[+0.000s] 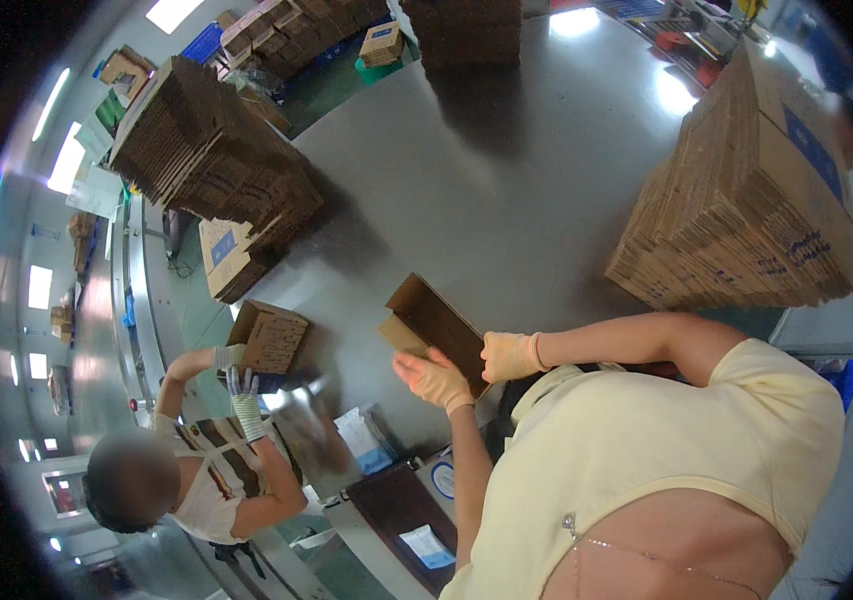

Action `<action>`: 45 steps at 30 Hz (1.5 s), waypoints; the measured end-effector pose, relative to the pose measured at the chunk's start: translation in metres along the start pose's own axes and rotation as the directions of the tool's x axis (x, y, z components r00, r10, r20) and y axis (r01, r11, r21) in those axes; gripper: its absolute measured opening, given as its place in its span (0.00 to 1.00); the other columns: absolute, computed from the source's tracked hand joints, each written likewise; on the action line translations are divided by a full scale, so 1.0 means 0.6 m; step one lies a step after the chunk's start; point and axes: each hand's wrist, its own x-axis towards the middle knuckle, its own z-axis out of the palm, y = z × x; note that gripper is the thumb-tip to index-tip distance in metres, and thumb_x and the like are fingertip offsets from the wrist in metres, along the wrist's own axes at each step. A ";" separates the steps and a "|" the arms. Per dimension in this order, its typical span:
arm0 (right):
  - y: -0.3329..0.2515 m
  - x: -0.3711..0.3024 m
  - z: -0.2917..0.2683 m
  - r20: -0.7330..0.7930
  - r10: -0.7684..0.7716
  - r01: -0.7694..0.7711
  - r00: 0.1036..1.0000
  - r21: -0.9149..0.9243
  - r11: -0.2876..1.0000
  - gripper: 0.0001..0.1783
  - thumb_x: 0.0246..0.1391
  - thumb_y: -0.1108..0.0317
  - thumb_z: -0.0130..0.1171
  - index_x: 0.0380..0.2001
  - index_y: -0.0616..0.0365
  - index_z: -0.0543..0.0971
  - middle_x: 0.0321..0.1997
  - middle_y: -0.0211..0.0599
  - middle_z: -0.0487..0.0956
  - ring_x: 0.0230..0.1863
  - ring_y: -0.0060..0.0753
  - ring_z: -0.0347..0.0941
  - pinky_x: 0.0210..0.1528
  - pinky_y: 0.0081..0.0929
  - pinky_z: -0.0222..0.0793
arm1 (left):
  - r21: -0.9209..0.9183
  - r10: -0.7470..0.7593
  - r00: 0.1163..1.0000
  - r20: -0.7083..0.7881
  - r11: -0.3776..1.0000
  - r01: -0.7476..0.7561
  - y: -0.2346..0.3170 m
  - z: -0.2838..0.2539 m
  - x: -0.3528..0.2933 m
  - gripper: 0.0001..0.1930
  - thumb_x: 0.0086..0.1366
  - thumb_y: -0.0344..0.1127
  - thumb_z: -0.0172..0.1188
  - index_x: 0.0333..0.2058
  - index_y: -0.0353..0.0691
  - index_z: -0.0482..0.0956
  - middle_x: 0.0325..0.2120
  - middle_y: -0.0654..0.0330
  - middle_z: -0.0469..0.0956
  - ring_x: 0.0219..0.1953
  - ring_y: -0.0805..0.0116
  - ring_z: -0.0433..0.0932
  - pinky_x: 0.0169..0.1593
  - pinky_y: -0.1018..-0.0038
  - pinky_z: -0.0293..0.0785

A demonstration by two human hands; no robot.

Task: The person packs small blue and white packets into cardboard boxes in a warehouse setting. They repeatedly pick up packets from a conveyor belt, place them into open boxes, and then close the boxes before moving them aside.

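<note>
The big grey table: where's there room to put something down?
The widest bare patch of the table is its middle, between the left cardboard stack and the right cardboard stack, beyond the open box. It's crowded nearer, where the left hand and right hand touch that box, and by the co-worker's carton.

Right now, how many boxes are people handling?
2: one open box at the camera wearer's left hand and right hand; another box at the co-worker's hands, farther left. More may be hidden.
</note>
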 end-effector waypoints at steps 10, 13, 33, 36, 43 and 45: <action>0.019 0.006 -0.008 -0.035 -0.112 0.116 0.993 0.157 0.981 0.05 0.45 0.66 0.59 0.27 0.52 0.78 0.30 0.38 0.80 0.34 0.41 0.78 0.36 0.38 0.71 | -0.540 0.011 0.869 0.495 0.787 0.298 -0.070 0.049 0.019 0.40 0.59 0.25 0.54 0.67 0.38 0.44 0.62 0.47 0.59 0.61 0.54 0.63 0.62 0.66 0.60; 0.011 0.004 0.005 0.073 0.007 -0.017 0.997 0.141 0.990 0.05 0.47 0.65 0.59 0.28 0.51 0.79 0.30 0.37 0.80 0.36 0.39 0.78 0.37 0.36 0.72 | -0.529 0.111 0.926 0.360 0.842 0.105 -0.078 0.039 -0.002 0.32 0.66 0.35 0.49 0.65 0.34 0.49 0.62 0.43 0.58 0.62 0.48 0.60 0.63 0.63 0.59; -0.021 0.024 -0.032 0.198 0.160 -0.186 0.967 0.116 0.976 0.08 0.55 0.64 0.54 0.36 0.52 0.79 0.32 0.33 0.81 0.41 0.36 0.77 0.40 0.33 0.71 | 0.258 0.316 0.908 0.277 0.885 -0.387 -0.244 -0.138 -0.197 0.21 0.52 0.32 0.59 0.47 0.40 0.71 0.48 0.55 0.73 0.56 0.54 0.67 0.63 0.48 0.52; -0.020 0.028 -0.025 0.201 0.149 -0.177 0.968 0.130 0.976 0.08 0.55 0.64 0.54 0.35 0.52 0.80 0.32 0.33 0.81 0.41 0.36 0.77 0.40 0.34 0.71 | 0.259 0.320 0.909 0.266 0.885 -0.387 -0.249 -0.134 -0.198 0.19 0.53 0.31 0.58 0.46 0.40 0.72 0.46 0.55 0.73 0.54 0.54 0.68 0.63 0.48 0.53; -0.020 0.032 -0.021 0.172 0.145 -0.168 0.974 0.130 0.977 0.08 0.55 0.64 0.54 0.34 0.53 0.80 0.31 0.34 0.82 0.39 0.37 0.78 0.40 0.33 0.71 | 0.274 0.320 0.915 0.246 0.882 -0.382 -0.255 -0.127 -0.202 0.17 0.53 0.32 0.58 0.44 0.40 0.72 0.45 0.56 0.74 0.53 0.55 0.69 0.63 0.48 0.53; -0.021 0.032 -0.020 0.173 0.148 -0.171 0.974 0.128 0.977 0.07 0.55 0.65 0.55 0.34 0.53 0.80 0.31 0.34 0.82 0.39 0.37 0.78 0.40 0.33 0.71 | 0.275 0.319 0.915 0.248 0.882 -0.383 -0.252 -0.128 -0.203 0.17 0.53 0.32 0.58 0.44 0.40 0.72 0.44 0.56 0.74 0.53 0.55 0.69 0.63 0.48 0.54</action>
